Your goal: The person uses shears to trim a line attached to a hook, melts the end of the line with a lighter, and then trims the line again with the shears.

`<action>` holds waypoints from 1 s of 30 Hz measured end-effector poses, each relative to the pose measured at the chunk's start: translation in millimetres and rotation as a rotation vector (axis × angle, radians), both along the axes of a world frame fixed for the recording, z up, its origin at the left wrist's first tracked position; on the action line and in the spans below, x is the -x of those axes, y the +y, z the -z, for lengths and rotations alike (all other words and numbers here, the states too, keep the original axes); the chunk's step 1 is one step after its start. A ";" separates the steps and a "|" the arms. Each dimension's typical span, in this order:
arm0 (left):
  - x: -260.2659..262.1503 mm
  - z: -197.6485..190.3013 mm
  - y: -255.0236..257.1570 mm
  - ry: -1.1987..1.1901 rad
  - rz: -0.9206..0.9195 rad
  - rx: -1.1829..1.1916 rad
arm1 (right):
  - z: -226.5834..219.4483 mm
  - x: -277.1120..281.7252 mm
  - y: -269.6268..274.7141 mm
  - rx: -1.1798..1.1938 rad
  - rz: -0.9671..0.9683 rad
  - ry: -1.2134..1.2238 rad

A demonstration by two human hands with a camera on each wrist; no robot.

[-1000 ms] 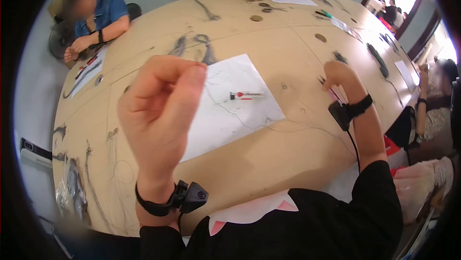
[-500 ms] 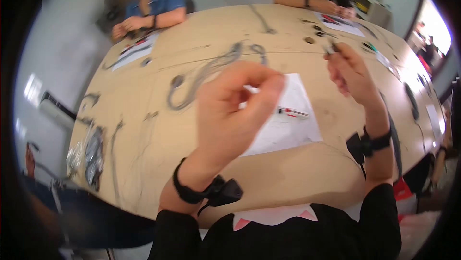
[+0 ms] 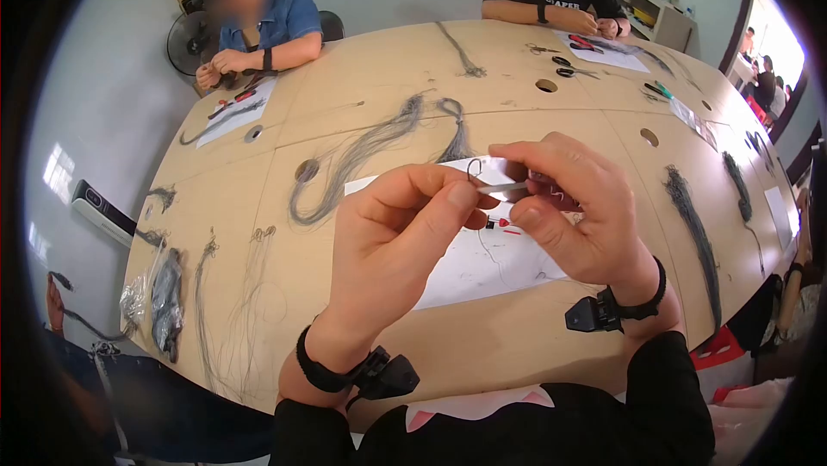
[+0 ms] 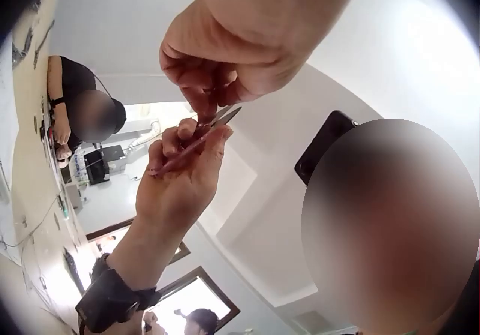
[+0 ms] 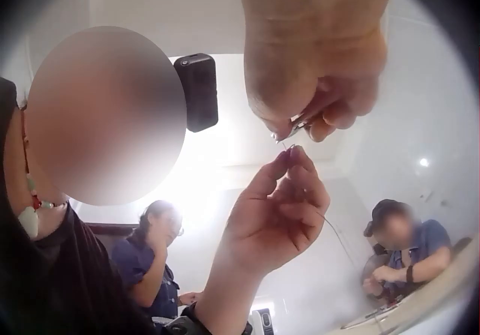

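Observation:
My left hand (image 3: 388,233) pinches a thin dark strand (image 3: 474,168) between thumb and index fingertip, and a small loop of it stands up above the fingertips. In the right wrist view the strand (image 5: 342,239) trails away from the pinching hand. My right hand (image 3: 586,216) grips small pink-handled snips (image 4: 180,159), with two pointed metal blades showing apart in the left wrist view. The blades reach right up to the left fingertips. Below both hands lies a white paper sheet (image 3: 457,281) with a small red-and-black item (image 3: 506,225) on it, partly hidden by the hands.
Bundles of grey hair-like fibre (image 3: 345,160) lie across the table (image 3: 482,345), with another bundle (image 3: 693,246) at the right. A plastic bag (image 3: 166,302) sits at the left edge. Black scissors (image 3: 573,70) lie farther back. Two people sit across the table.
The right hand has come in from the right with the snips and now meets the left fingertips. The head view has swung, showing more of the far side.

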State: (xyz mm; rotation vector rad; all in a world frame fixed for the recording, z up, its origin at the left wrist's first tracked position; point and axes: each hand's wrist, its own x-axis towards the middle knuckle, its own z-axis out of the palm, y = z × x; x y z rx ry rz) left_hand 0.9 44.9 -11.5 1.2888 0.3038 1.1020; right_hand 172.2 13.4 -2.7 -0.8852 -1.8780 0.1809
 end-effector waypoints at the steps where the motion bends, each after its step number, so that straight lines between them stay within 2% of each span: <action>1: -0.4 1.2 0.4 -0.007 0.010 0.006 | 0.4 0.4 0.1 -0.024 -0.018 0.007; 9: -4.1 6.1 -5.2 0.016 0.023 -0.058 | 4.7 3.7 -2.7 -0.120 0.052 -0.052; 14: -2.3 6.3 -5.4 0.095 -0.004 -0.107 | 5.6 2.9 -3.1 -0.143 0.005 -0.147; 20: -3.5 8.7 -6.7 0.065 -0.046 -0.119 | 4.7 1.6 -3.4 -0.149 0.011 -0.191; 30: -1.8 8.9 -5.8 0.092 -0.047 -0.151 | 11.0 6.0 0.3 -0.213 0.017 -0.106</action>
